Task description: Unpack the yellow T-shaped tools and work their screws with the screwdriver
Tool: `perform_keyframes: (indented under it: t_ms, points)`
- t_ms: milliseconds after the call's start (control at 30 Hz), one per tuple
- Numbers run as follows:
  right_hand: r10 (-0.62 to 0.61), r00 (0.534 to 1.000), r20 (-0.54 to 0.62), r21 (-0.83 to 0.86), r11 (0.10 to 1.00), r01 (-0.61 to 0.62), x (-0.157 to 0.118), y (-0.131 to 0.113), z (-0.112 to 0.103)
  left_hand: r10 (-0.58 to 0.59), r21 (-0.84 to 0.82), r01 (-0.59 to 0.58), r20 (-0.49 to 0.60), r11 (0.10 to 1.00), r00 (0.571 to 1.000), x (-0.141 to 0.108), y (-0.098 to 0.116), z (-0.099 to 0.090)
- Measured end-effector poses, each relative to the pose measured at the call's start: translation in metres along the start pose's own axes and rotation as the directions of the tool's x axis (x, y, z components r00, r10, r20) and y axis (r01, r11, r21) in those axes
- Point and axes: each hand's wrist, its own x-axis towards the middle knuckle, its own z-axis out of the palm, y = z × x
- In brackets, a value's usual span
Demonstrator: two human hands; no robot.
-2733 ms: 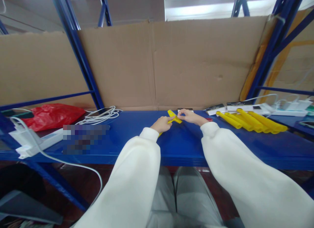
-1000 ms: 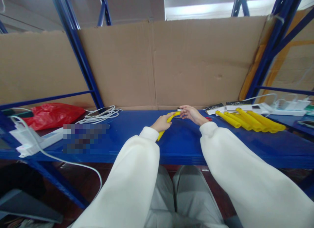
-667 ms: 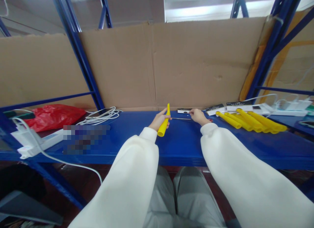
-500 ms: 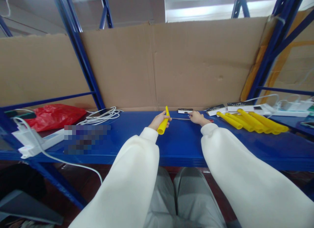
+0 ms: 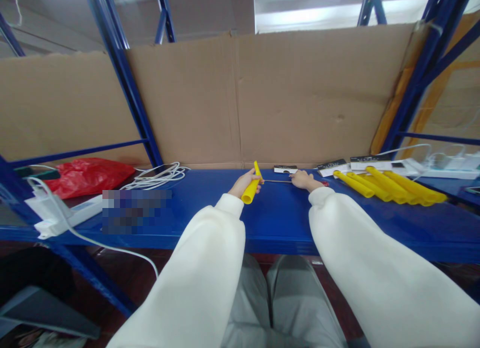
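Note:
My left hand [image 5: 242, 184] is wrapped round a yellow tube [image 5: 250, 190], which stands slanted above the blue tabletop [image 5: 277, 223]. A thin metal rod [image 5: 276, 181] runs from beside the tube to my right hand [image 5: 302, 179]. The fingers of my right hand are closed on this rod, and a red end, perhaps a screwdriver handle [image 5: 325, 183], shows past the wrist. Just behind my right hand lies a small black and white box [image 5: 285, 169].
Several yellow tubes [image 5: 393, 188] lie at the right, before black and white boxes [image 5: 370, 162] and white cables. To the left are a red plastic bag [image 5: 93, 177], coiled white cable [image 5: 161, 177] and a power strip [image 5: 82, 213]. Cardboard [image 5: 281, 98] stands behind.
The fingers of my right hand have shifted slightly on the rod. My left hand keeps its hold on the yellow tube. The whole view has moved a little.

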Motion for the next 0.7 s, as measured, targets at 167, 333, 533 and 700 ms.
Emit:
perform_keyframes:
  t_ms: [167, 333, 533, 700]
  points:
    - [0.043, 0.997, 0.065, -0.027, 0.999, -0.041, -0.005, -0.006, -0.007, 0.004, 0.003, -0.005, 0.030, 1.000, 1.000, 0.000, 0.000, 0.001]
    - [0.059, 0.995, 0.083, -0.047, 0.997, -0.055, -0.008, -0.012, -0.013, -0.001, 0.021, -0.001, 0.070, 1.000, 0.998, -0.001, -0.001, 0.001]
    - [0.031, 0.999, 0.026, -0.063, 0.998, -0.030, -0.016, -0.017, -0.019, -0.029, 0.059, 0.021, 0.131, 0.998, 0.991, -0.001, 0.000, 0.001]
    - [0.037, 0.999, 0.033, -0.098, 0.995, -0.033, -0.018, -0.021, -0.023, -0.026, 0.058, 0.019, 0.133, 0.998, 0.991, -0.002, 0.000, 0.002]
